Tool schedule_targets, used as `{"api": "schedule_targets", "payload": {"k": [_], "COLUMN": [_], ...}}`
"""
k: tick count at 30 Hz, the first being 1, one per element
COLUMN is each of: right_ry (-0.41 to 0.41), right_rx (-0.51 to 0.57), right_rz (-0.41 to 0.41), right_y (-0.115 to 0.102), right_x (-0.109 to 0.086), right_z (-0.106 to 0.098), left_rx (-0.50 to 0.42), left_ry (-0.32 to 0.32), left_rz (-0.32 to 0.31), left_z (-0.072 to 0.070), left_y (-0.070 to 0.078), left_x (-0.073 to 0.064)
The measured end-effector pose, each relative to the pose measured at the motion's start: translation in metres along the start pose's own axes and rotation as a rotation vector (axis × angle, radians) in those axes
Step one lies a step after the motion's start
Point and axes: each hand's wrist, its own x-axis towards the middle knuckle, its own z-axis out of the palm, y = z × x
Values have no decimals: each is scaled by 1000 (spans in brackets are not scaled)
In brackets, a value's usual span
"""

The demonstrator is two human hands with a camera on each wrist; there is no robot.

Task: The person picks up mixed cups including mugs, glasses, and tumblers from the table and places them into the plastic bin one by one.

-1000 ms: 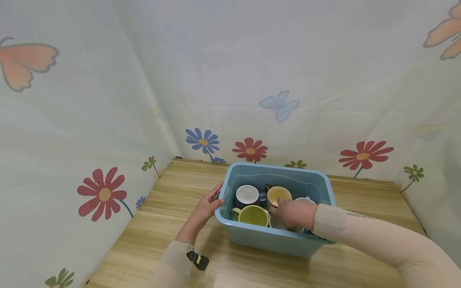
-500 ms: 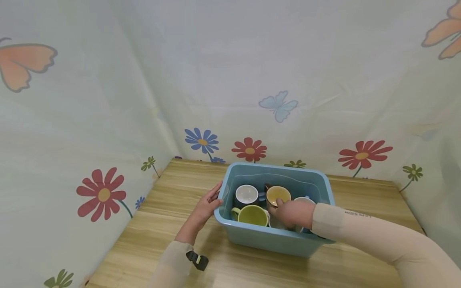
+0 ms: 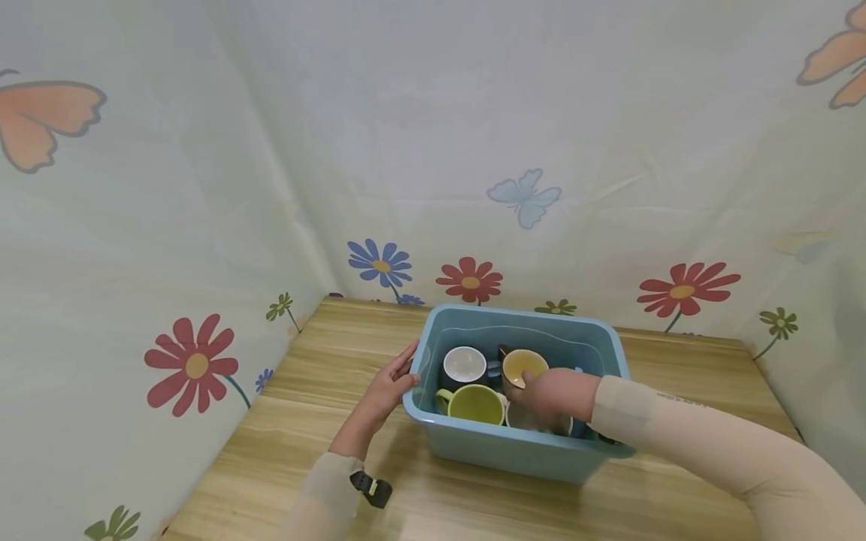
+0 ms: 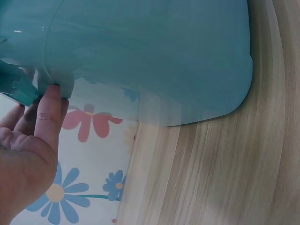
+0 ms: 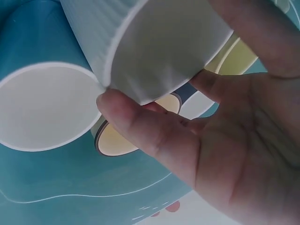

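My left hand (image 3: 389, 387) grips the left rim of a light-blue plastic bin (image 3: 501, 449), with thumb on the rim and fingers along the outer wall. In the left wrist view its fingertips press under the rim. My right hand (image 3: 558, 391) is inside the bin, holding a white ribbed cup (image 5: 164, 51) by its rim. Beside that cup stands a blue mug (image 5: 40, 37) with a white inside, mostly behind my hand in the head view. Around them are a mug with a yellow-orange inside (image 3: 525, 365), a green mug (image 3: 476, 406) and a dark mug with a white inside (image 3: 465, 365).
The bin stands on a wood-grain table (image 3: 325, 368), near its back edge. A pale curtain (image 3: 433, 135) printed with flowers and butterflies encloses the back and sides. A black strap (image 3: 372, 488) with a small device sits at my left wrist.
My right hand shifts slightly up and to the right within the bin, now covering the rim of the blue mug. The left hand and the bin stay where they were.
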Motion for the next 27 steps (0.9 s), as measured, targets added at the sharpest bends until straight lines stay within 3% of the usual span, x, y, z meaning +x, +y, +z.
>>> {"api": "schedule_targets", "payload": {"k": [5, 18, 27], "right_ry": [-27, 43, -111], "right_rx": [8, 84, 134], "right_rz": [13, -11, -115], "right_y": [2, 7, 27], "right_x": [8, 6, 9], "right_z": [1, 7, -24], "left_rx": [-1, 0, 0], "left_ry": [3, 8, -2], "left_rz": [4, 6, 9], "left_z": [0, 2, 0], "left_y": [0, 0, -1], "left_x": [1, -3, 0]}}
